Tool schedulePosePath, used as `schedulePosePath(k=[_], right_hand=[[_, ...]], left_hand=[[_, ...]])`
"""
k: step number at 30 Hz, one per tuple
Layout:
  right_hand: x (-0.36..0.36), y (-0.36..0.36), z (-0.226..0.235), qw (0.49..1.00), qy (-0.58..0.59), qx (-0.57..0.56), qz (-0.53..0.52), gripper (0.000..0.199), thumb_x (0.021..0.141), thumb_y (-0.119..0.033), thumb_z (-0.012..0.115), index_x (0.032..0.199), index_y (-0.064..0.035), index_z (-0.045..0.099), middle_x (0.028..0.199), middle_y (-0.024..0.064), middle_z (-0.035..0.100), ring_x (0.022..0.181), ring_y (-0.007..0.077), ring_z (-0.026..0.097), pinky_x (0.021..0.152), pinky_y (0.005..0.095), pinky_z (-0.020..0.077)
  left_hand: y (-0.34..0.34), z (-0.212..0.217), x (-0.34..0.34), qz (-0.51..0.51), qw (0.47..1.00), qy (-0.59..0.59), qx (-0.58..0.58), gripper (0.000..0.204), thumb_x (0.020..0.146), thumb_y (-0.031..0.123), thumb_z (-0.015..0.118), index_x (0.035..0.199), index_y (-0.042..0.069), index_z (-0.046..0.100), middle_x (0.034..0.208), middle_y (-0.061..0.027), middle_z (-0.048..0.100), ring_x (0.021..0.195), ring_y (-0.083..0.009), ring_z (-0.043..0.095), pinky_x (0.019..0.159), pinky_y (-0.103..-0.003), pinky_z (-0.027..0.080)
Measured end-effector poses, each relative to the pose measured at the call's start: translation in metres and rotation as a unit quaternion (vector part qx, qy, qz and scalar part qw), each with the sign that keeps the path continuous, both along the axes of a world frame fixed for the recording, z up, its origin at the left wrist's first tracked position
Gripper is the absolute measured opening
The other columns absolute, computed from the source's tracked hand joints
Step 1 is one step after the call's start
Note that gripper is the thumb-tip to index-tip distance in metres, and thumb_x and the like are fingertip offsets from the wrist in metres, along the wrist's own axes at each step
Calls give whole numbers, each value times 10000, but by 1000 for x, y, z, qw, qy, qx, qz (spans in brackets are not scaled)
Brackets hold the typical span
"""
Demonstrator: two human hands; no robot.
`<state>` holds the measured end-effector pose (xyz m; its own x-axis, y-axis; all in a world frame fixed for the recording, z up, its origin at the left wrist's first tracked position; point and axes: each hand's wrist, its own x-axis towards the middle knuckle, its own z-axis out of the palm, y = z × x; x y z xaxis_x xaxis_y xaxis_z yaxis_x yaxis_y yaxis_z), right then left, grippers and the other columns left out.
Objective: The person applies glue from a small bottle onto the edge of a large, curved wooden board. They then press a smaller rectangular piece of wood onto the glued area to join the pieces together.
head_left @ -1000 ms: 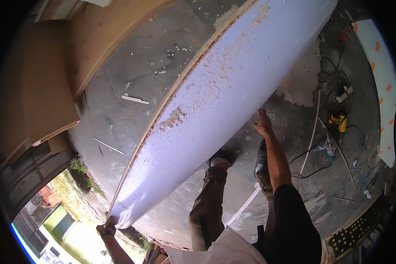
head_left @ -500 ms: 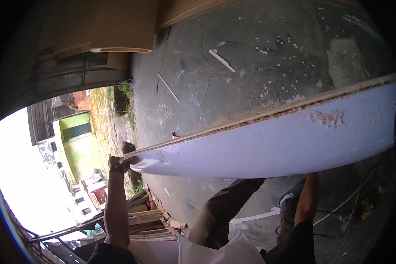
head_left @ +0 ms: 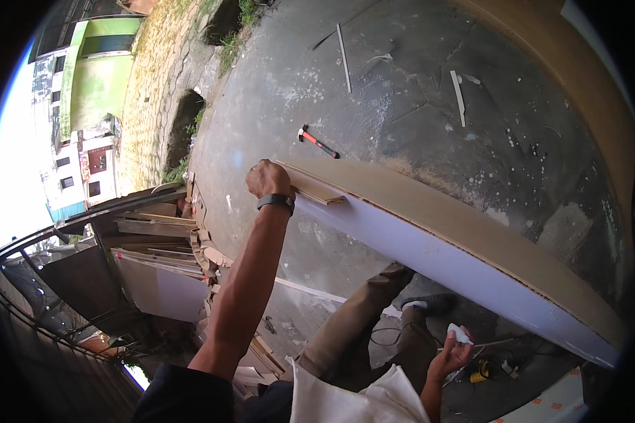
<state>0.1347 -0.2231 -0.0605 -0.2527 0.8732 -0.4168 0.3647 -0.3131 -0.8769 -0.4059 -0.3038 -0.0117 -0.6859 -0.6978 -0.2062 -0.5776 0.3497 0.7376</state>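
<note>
Hands differed: the left hand [head_left: 267, 179] gripped the end of a long white-faced board [head_left: 444, 261] held over the concrete floor [head_left: 402, 106], and the right hand [head_left: 450, 356] closed around a small white object [head_left: 459, 333].

Hammer [head_left: 318, 142] lies on floor [head_left: 430, 92] behind board [head_left: 466, 247]; stacked panels [head_left: 159, 271] left.

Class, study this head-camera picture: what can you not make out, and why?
- Head view: the left hand covers the board's near end.
- The board's far end runs into the dark rim.
- The right hand holds a small white thing, too small to identify.
</note>
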Motion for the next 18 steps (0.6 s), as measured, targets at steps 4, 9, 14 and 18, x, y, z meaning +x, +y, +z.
schedulePosePath(k=[4,9,14,18], right_hand=[[-99,42,65,980,69,88,163,295,992,-62,611,1251,73,569,1179,167,562,1071,268,599,917,404,527],[-223,87,82,954,193,84,212,341,1013,-104,607,1282,99,557,1176,178,527,946,263,647,842,395,552],[-327,110,68,927,259,37,270,358,958,-42,704,1274,92,602,1168,166,555,952,245,655,858,362,566],[-382,105,55,903,285,26,320,371,931,-94,772,1240,57,633,1129,140,612,970,202,610,852,346,531]], left_hand=[[-16,-11,3,-15,998,41,-45,286,951,173,575,1084,-31,724,1048,-225,729,959,-336,709,886,-448,533],[-12,-8,9,-36,998,59,1,294,952,122,519,1123,-21,710,1075,-179,707,990,-300,684,894,-420,525],[-17,-10,10,-44,995,87,24,292,963,105,516,1143,-41,692,1089,-157,688,1004,-265,664,904,-401,514],[-9,3,12,-43,996,77,29,287,978,110,503,1132,-54,682,1110,-161,672,1017,-258,650,926,-394,500]])
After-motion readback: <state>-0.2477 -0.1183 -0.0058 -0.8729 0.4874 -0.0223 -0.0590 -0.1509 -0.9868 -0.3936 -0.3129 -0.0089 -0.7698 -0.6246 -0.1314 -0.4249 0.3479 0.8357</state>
